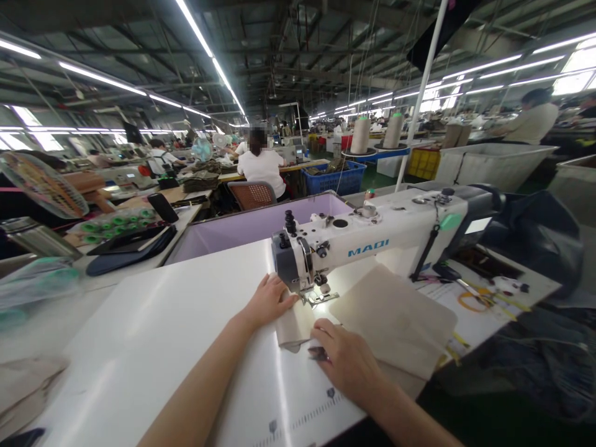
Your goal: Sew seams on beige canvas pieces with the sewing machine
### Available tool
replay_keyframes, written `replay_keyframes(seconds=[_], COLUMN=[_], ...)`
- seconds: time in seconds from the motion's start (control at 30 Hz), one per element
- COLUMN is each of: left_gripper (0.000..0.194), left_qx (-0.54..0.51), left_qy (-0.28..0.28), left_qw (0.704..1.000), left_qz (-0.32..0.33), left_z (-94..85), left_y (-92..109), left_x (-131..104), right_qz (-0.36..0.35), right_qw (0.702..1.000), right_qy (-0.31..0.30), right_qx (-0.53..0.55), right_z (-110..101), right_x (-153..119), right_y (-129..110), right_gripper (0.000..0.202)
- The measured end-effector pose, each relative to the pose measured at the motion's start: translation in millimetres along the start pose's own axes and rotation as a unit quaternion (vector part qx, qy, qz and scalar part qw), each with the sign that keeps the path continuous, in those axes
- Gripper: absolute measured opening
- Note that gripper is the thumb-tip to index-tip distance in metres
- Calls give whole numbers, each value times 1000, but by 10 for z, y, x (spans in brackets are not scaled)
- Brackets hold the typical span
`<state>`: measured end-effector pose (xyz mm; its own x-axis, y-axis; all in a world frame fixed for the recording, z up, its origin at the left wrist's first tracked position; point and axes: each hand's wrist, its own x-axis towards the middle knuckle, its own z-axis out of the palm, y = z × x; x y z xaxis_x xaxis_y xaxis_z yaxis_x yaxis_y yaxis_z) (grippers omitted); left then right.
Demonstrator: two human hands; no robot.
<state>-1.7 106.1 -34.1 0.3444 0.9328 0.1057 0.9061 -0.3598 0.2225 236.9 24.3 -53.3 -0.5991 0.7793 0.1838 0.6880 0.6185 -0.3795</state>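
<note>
A white sewing machine (367, 239) stands on the white table, its lamp lighting the needle area. Under its head lies a small folded beige cloth piece (294, 324). My left hand (269, 301) rests on the upper left part of this piece, fingers spread flat beside the presser foot. Closed at the piece's lower right edge, my right hand (342, 357) has a small dark metal tool (318, 353) in its curled fingers; only part of it shows. A larger beige cloth panel (395, 316) lies right of the needle, partly behind my right hand.
Scissors (472, 290) and yellow tape (479, 300) lie on the table's right side. Behind the table is a lilac-lined bin (223, 234). A fan (44, 185) and a metal flask (40, 238) are at left. A person in white (261, 164) sits beyond.
</note>
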Motion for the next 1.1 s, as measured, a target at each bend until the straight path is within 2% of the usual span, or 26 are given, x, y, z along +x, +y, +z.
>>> replay_keyframes(seconds=[0.43, 0.5, 0.6, 0.67, 0.77, 0.87, 0.97, 1.1], left_gripper=[27, 24, 22, 25, 25, 27, 32, 33], left_qx=[34, 47, 64, 59, 5, -14, -10, -17], left_qy=[-9, 2, 19, 13, 7, 32, 35, 14], left_qw=[999, 999, 998, 998, 994, 987, 985, 986], left_qz=[-8, -14, -19, 3, 104, 155, 170, 165], left_z=[-70, -98, -114, -91, -25, 19, 9, -43], left_y=[19, 89, 297, 474, 689, 760, 721, 648], left_x=[56, 46, -69, -234, -551, -779, -815, -720], right_qz=[-8, -11, -12, -11, -13, -15, -9, -5], right_qw=[1000, 999, 999, 999, 1000, 1000, 999, 999], right_qy=[-11, -12, -11, -10, -9, -16, -28, -38], right_qx=[-27, -29, -31, -29, -20, -15, -18, -13], right_z=[-15, -20, -11, -1, -1, -32, -77, -118], right_x=[98, 86, 49, 19, -18, -24, 19, 119], right_y=[29, 25, 22, 27, 39, 41, 36, 42], right_gripper=[5, 6, 7, 8, 12, 19, 22, 21])
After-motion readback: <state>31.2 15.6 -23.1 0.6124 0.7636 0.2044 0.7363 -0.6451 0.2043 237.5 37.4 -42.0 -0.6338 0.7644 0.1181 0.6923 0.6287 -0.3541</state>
